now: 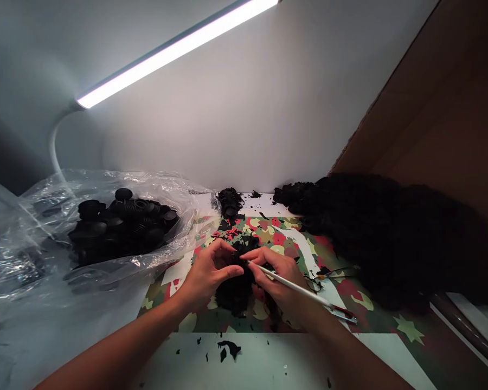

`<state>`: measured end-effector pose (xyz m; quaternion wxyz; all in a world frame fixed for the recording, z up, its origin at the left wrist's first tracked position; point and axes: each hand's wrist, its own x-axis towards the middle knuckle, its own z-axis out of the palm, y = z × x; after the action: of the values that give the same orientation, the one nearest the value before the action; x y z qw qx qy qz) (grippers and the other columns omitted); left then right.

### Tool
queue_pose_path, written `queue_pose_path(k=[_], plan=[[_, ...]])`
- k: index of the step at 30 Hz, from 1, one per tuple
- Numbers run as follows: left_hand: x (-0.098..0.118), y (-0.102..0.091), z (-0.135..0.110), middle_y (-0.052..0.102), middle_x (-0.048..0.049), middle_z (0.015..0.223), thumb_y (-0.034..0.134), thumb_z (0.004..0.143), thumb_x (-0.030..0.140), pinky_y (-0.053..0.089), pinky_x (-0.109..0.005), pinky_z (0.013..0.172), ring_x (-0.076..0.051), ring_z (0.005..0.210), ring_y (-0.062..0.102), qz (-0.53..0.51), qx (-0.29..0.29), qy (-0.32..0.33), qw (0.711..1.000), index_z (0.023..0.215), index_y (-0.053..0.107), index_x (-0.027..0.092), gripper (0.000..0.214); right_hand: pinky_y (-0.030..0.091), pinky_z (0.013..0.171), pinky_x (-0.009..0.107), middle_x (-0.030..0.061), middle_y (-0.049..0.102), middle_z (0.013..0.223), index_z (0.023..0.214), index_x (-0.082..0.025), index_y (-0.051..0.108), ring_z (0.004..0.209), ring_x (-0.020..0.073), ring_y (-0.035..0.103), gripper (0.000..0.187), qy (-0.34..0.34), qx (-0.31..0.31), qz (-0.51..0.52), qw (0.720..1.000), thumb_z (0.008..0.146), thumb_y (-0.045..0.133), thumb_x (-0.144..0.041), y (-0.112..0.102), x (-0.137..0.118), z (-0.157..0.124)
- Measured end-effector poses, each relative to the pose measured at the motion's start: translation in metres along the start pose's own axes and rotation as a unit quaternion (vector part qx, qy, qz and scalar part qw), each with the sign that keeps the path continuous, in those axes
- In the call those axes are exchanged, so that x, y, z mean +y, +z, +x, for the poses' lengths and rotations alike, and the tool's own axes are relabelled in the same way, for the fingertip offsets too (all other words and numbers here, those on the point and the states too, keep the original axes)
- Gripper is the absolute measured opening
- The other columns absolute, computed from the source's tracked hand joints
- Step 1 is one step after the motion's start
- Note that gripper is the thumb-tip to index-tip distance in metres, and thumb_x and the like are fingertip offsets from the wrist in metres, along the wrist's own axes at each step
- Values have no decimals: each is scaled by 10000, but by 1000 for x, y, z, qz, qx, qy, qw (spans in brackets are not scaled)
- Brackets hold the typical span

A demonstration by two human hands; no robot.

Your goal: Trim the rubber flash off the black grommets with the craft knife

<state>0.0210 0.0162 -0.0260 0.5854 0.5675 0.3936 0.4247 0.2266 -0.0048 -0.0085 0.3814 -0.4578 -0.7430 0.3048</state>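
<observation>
My left hand (pixel 211 271) is curled, its thumb and index finger around a small black part (pixel 241 250) that looks like rubber. Dark material behind it hides its outline. My right hand (pixel 276 273) pinches a slim white pen-like tool (pixel 296 290) like a pencil. Its front tip lies between the hands at the black part, too small to make out, and its rear end slants to the lower right over my wrist. Beneath both hands lies a heap of black scraps (pixel 233 295) on a camouflage-patterned sheet (pixel 189 322).
On the left, an open clear plastic bag (pixel 191 187) holds many ribbed black parts (pixel 122 225). A large black pile (pixel 374 233) fills the right side by a cardboard panel (pixel 439 108). Scissors-like metal (pixel 341 271) lie right of my hand. A lamp (pixel 179 54) hangs above.
</observation>
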Motion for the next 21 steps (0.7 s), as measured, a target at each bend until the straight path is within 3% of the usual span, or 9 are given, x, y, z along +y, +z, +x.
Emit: queue_pose_path(k=[3,5,8,11,15,18,21], plan=[[2,1,-3,628,-14,852,872,723,340,452,-267,735,-160,796,583,-5,-17,-7,1000,907,602,172,367,449,899,405,78,728,1038,887,-219,585,965,248,647,164,-13,148,-140,979,984,461,-263,-10,16,8],[3,0,-3,635,-27,870,872,715,332,452,-268,732,-173,821,588,-6,-31,-5,999,944,634,172,367,442,886,423,85,726,984,820,-218,556,925,260,641,168,33,185,-158,969,957,485,-285,-20,25,12],[2,-1,-1,661,-40,897,873,696,291,456,-280,755,-201,880,607,0,-26,-2,1000,976,645,179,378,472,864,392,86,718,1050,745,-215,520,990,258,647,193,61,158,-20,985,912,537,-310,-25,27,14],[1,-1,1,670,-28,877,877,673,258,465,-285,762,-206,875,619,17,7,4,1000,954,631,187,380,492,785,339,61,691,984,886,-211,597,893,209,647,136,44,97,105,989,927,480,-269,-15,11,10],[-2,1,0,651,2,812,887,667,270,465,-265,698,-179,779,609,48,9,19,999,929,613,190,387,445,652,296,27,632,840,936,-214,634,720,172,566,161,58,17,74,995,954,516,-322,5,-13,3],[-6,5,-2,653,-4,820,866,710,297,451,-256,652,-166,736,590,105,1,31,994,898,618,184,330,406,603,284,11,596,764,817,-208,598,671,164,522,132,81,4,59,995,892,619,-315,17,-20,2],[-7,8,-5,645,9,778,841,751,308,418,-242,598,-142,667,548,171,-3,47,984,905,647,190,275,360,582,276,-4,544,704,723,-211,511,633,153,470,151,67,14,52,996,867,555,-214,21,-14,3]])
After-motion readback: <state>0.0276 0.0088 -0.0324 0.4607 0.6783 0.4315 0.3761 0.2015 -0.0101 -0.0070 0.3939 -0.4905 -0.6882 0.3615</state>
